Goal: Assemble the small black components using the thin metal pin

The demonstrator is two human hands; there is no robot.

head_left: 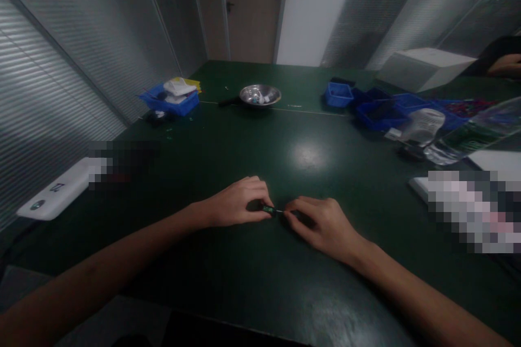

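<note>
My left hand is closed in a pinch on a small dark piece with green on it, like a tiny circuit board. From its right end a thin pale wire-like bit reaches to the fingertips of my right hand, which pinch its far end. Both hands are low over the middle of the dark green table, close together. The fingertips hide part of both pieces, and whether they are joined is too small to tell.
At the back stand a metal bowl with small items and a blue basket holding white material. Blue bins, a white box and a tilted plastic bottle are right. A white device lies left. Another person's arm shows far right.
</note>
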